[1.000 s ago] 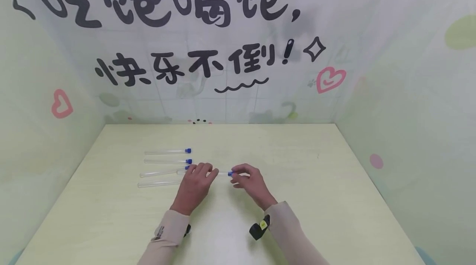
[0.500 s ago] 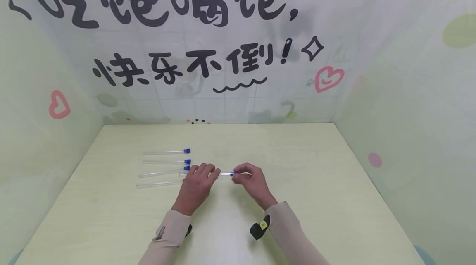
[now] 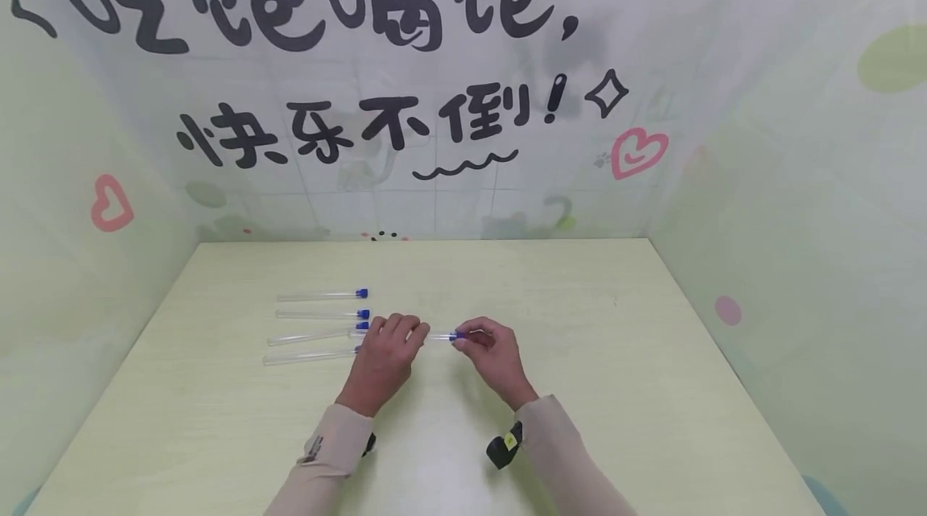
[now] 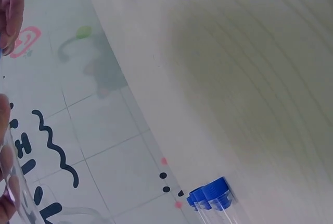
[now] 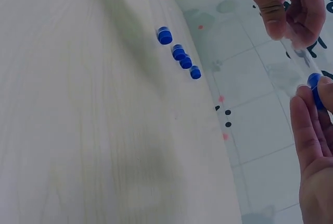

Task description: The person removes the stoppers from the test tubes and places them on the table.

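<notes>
A clear test tube (image 3: pixel 438 336) with a blue cap (image 5: pixel 315 89) is held level between the two hands, above the table. My left hand (image 3: pixel 391 351) grips the tube's body, fingers curled over it. At its right end my right hand (image 3: pixel 492 351) pinches the blue cap between thumb and fingers. The right wrist view shows the cap seated at the mouth of the tube, with the left fingers (image 5: pixel 304 28) round the glass. In the left wrist view, part of the clear tube (image 4: pixel 23 193) shows at the left edge beside the fingers.
Several more capped tubes lie on the pale table (image 3: pixel 579 315) left of my left hand, caps to the right: a far one (image 3: pixel 319 297), one nearer (image 3: pixel 319 315) and others close to the hand. A printed curtain (image 3: pixel 449 202) stands behind the table.
The right fingers have closed further over the blue cap, hiding more of it. Both hands stay nearly in place, and the head view has shifted slightly.
</notes>
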The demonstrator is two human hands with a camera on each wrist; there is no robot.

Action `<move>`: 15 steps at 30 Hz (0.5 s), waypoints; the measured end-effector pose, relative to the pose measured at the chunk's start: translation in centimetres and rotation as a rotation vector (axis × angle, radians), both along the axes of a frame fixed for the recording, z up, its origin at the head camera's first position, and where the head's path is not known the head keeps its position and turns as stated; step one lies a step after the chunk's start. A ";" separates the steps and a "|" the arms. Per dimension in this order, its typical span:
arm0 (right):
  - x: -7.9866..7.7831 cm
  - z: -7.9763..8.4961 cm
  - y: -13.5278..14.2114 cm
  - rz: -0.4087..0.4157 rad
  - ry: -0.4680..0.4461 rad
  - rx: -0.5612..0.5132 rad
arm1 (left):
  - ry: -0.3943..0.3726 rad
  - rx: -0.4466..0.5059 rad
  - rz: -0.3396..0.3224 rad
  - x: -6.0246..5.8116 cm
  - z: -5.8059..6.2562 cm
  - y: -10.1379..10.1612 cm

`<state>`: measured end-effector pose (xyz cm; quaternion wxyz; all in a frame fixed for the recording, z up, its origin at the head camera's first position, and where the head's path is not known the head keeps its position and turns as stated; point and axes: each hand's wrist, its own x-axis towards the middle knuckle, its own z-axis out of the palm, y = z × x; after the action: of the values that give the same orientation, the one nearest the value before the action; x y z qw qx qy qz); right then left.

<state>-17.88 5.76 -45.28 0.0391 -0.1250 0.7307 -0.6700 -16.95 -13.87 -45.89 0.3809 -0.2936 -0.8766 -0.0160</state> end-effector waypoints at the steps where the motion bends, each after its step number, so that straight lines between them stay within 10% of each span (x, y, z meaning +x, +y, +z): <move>1: 0.2 0.3 0.0 0.000 0.027 0.013 | 0.002 0.006 -0.002 0.0 0.0 0.0; 10: 1.1 0.6 0.2 -0.002 0.308 0.028 | -0.008 0.039 -0.030 -0.3 0.0 0.1; 15: 0.2 -0.9 0.3 -0.040 0.211 -0.007 | 0.032 -0.013 -0.027 -0.2 0.2 0.2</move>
<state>-17.68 6.06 -46.21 -0.0518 -0.1804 0.7307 -0.6564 -17.11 -13.69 -45.66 0.3926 -0.3084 -0.8664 -0.0106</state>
